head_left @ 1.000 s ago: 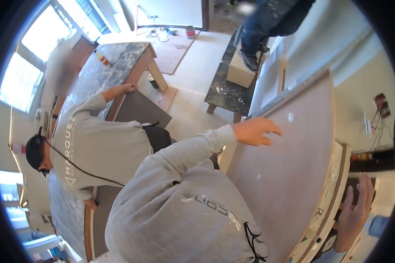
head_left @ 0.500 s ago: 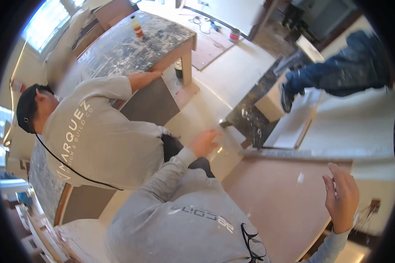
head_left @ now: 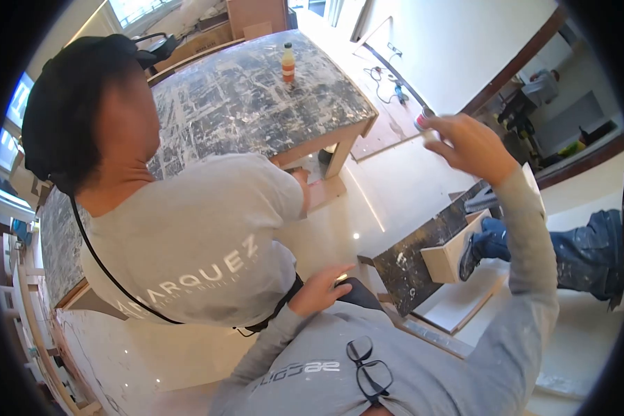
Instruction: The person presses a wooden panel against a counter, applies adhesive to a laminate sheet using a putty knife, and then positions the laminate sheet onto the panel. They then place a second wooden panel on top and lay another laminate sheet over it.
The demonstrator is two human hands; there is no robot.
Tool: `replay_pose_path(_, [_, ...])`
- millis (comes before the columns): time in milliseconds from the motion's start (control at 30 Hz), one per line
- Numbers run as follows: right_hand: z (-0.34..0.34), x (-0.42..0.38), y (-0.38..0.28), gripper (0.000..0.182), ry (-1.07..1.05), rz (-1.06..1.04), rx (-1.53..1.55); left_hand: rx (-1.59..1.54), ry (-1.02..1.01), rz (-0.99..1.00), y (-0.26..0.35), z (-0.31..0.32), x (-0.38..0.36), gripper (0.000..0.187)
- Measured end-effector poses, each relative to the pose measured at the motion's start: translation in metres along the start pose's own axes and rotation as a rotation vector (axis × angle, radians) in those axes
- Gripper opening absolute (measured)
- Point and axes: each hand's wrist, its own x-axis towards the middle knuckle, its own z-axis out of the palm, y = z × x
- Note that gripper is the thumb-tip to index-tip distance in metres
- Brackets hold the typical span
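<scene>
My left hand (head_left: 319, 291) is in front of my grey sweatshirt (head_left: 305, 347), its fingers loosely stretched and nothing in it. A gold ring-like glint shows at its fingers. My right hand (head_left: 473, 149) is raised to the right, thumb and forefinger apart, with no object visible between them. Eyeglasses (head_left: 374, 378) hang from my collar. Close at my left, a co-worker in a grey T-shirt (head_left: 187, 236) and black cap (head_left: 73, 104) faces a paint-stained worktable (head_left: 215, 104). The co-worker's hand (head_left: 301, 182) is low by the table's edge, partly hidden.
A bottle of orange liquid (head_left: 288, 64) stands on the worktable. Ahead to the right, a person's jeans-clad leg (head_left: 568, 249) reaches a wooden box-like step (head_left: 451, 253) on a dark stained board (head_left: 402, 277). A can (head_left: 423, 116) and cords (head_left: 378, 80) lie beyond.
My right hand has risen and moved forward. My view has turned to the right. The co-worker now stands more upright and nearer, with the arm drawn in from the board seen beside the table.
</scene>
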Motion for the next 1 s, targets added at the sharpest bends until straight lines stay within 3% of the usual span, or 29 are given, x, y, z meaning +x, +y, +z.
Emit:
replay_pose_path(133, [0.055, 0.126, 0.045, 0.032, -0.022, -0.083, 0.013, -0.072, 0.106, -0.161, 0.003, -0.004, -0.006, 0.049])
replay_pose_path(233, [0.104, 0.225, 0.076, 0.033, -0.095, -0.024, 0.051, -0.134, 0.206, -0.28, 0.007, -0.004, 0.005, 0.047])
replay_pose_path(333, [0.15, 0.309, 0.095, 0.032, -0.04, -0.101, 0.181, -0.141, 0.319, -0.411, 0.003, 0.002, 0.018, 0.047])
replay_pose_path(467, [0.205, 0.407, 0.102, 0.049, 0.053, -0.144, 0.2, -0.125, 0.439, -0.613, 0.016, 0.001, 0.045, 0.05])
replay_pose_path(500, [0.211, 0.432, 0.102, 0.056, -0.035, -0.106, 0.23, -0.116, 0.466, -0.62, 0.021, 0.0, 0.052, 0.05])
replay_pose_path(567, [0.254, 0.489, 0.108, 0.056, 0.157, -0.154, 0.281, -0.06, 0.518, -0.733, 0.026, 0.005, 0.06, 0.049])
replay_pose_path(667, [0.278, 0.555, 0.102, 0.072, 0.092, -0.106, 0.283, -0.135, 0.683, -0.846, 0.033, 0.022, 0.064, 0.05])
replay_pose_path(733, [0.284, 0.575, 0.093, 0.072, 0.102, -0.02, 0.316, -0.205, 0.793, -0.881, 0.03, 0.037, 0.064, 0.051])
replay_pose_path(1000, [0.366, 0.622, 0.093, 0.052, 0.111, -0.13, 0.34, -0.376, 1.069, -1.081, 0.032, 0.076, 0.083, 0.057])
